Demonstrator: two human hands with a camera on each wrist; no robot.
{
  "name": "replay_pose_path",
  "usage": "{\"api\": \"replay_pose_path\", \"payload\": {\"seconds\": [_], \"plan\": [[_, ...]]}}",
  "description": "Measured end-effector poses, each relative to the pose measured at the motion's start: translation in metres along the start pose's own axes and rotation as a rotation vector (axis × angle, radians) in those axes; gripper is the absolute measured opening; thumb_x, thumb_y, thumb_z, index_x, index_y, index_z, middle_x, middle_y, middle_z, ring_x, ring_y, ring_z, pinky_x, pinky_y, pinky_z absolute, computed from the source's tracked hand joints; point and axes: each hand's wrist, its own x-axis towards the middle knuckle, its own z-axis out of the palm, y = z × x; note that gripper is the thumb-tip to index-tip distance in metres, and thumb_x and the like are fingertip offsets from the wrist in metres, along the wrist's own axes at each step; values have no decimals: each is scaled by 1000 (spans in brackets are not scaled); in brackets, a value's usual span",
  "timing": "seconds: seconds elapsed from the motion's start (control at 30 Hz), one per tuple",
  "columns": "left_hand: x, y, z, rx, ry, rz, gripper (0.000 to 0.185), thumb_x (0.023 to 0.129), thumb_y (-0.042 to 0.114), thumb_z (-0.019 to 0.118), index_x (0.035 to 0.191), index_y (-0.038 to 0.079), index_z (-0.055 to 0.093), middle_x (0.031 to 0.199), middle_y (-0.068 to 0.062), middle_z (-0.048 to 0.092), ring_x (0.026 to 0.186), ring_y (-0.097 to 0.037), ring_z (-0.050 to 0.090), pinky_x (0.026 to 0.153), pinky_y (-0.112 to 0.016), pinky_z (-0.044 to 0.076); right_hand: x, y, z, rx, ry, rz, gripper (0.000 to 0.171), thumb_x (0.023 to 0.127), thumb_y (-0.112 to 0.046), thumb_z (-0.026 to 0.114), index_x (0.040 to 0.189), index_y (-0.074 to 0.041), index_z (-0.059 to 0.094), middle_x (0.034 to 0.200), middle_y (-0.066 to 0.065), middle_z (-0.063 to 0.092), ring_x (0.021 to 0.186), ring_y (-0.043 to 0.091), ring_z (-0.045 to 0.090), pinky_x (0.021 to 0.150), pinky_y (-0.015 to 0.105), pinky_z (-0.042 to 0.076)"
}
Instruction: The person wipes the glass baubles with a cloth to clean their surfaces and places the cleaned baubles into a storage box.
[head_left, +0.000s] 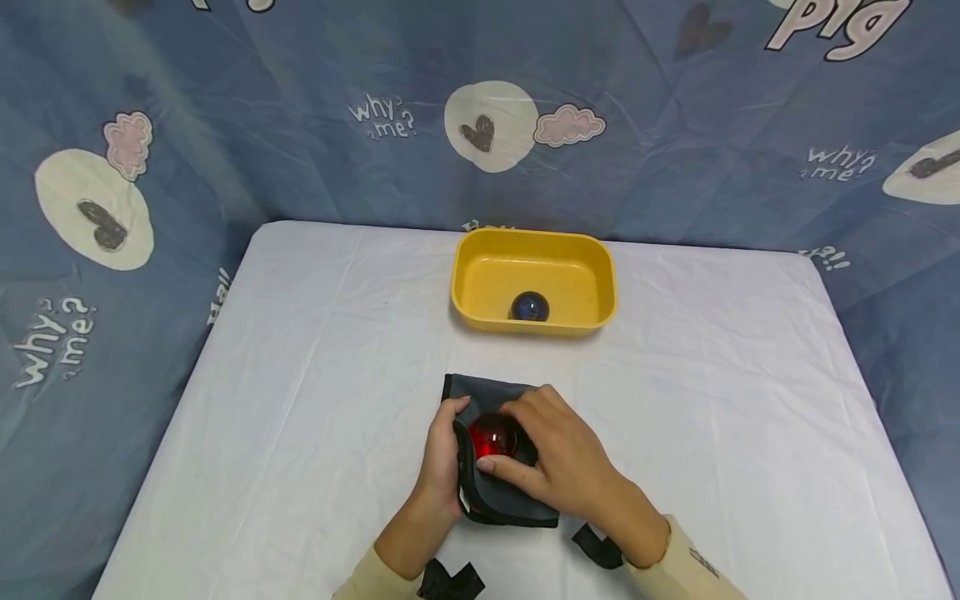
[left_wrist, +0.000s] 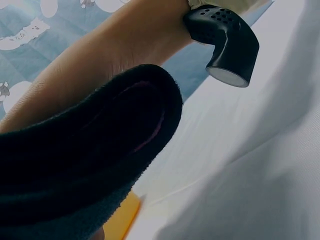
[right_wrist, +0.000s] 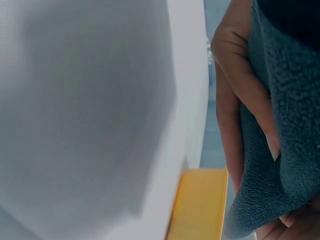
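A dark grey cloth (head_left: pixel 491 390) with black edging, fuzzy and blue-grey in the right wrist view, is folded up around a glossy red ball (head_left: pixel 492 435). My left hand (head_left: pixel 439 457) grips the cloth at its left side, the thumb up along the edge and the other fingers mostly hidden. From the right, my right hand (head_left: pixel 564 454) pinches the ball between thumb and fingers, the hand lying over the cloth. Dark folds of the cloth (left_wrist: pixel 90 150) fill much of the left wrist view and hide the ball there.
Beyond the cloth stands a yellow tray (head_left: pixel 534 327) with a dark blue ball (head_left: pixel 530 306) inside, near its front wall. A white cloth covers the table (head_left: pixel 315 400). Blue printed fabric (head_left: pixel 337 175) hangs behind and at the sides. A black camera (left_wrist: pixel 227 47) sits on the right wrist.
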Motion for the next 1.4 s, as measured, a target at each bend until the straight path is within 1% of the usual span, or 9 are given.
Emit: {"api": "replay_pose_path", "payload": {"seconds": [0.3, 0.43, 0.57, 0.67, 0.77, 0.9, 1.1, 1.23, 1.4], "plan": [[2, 0, 0, -9, -10, -11, 56, 103, 49, 33, 139, 7, 41, 126, -5, 55, 111, -17, 59, 96, -32, 50, 4, 1, 1, -62, 11, 11, 65, 101, -68, 49, 102, -8, 74, 93, -4, 56, 87, 14, 44, 70, 28, 43], [4, 0, 0, -29, -15, -11, 55, 103, 48, 32, 137, 6, 43, 124, -5, 56, 110, -17, 60, 97, -32, 51, 4, -1, -1, -83, -22, 39, 66, 102, -68, 46, 103, -8, 74, 93, -3, 57, 88, 14, 45, 72, 29, 45], [4, 1, 0, -36, -12, -1, 62, 103, 49, 30, 149, 7, 32, 142, -10, 46, 125, -23, 51, 106, -36, 45, 3, -3, -6, -36, -85, 71, 63, 98, -62, 63, 128, -7, 68, 114, -1, 62, 105, 15, 53, 91, 34, 50], [4, 2, -1, -36, -9, 6, 67, 103, 49, 29, 155, 7, 27, 152, -13, 37, 135, -26, 44, 111, -38, 40, 0, -4, -7, -15, -89, 37, 69, 91, -50, 79, 143, -8, 58, 132, 3, 59, 120, 19, 55, 103, 42, 48], [4, 3, 0, -31, -17, 0, 67, 103, 50, 29, 154, 5, 29, 152, -13, 39, 135, -26, 44, 111, -38, 39, -1, -3, -4, -29, -45, -17, 73, 85, -41, 88, 142, -7, 57, 133, 6, 58, 121, 22, 57, 101, 45, 49], [5, 3, -1, -20, -27, -6, 67, 103, 50, 30, 153, 5, 31, 150, -13, 41, 134, -26, 46, 110, -38, 40, -1, -3, 0, -33, 0, -31, 71, 81, -40, 91, 134, -6, 58, 128, 7, 61, 117, 22, 58, 95, 42, 51], [4, 2, -2, -22, -12, -16, 66, 102, 50, 32, 151, 5, 32, 146, -11, 44, 129, -23, 50, 107, -35, 44, 1, -4, -1, -12, 0, -15, 62, 91, -54, 78, 127, -6, 61, 120, 5, 63, 109, 19, 59, 95, 39, 52], [3, 0, -1, -33, -3, -34, 64, 102, 50, 33, 147, 5, 35, 138, -9, 48, 118, -20, 54, 101, -32, 48, 1, -3, 0, -13, 0, 14, 63, 95, -66, 63, 119, -7, 65, 111, 1, 63, 99, 15, 56, 87, 34, 52], [2, -1, 1, -35, -17, -31, 60, 102, 50, 33, 140, 4, 39, 127, -6, 53, 110, -18, 57, 97, -32, 50, 1, -3, 0, -29, 16, 31, 61, 100, -67, 54, 107, -8, 69, 100, -2, 62, 89, 13, 50, 74, 30, 48]]}}
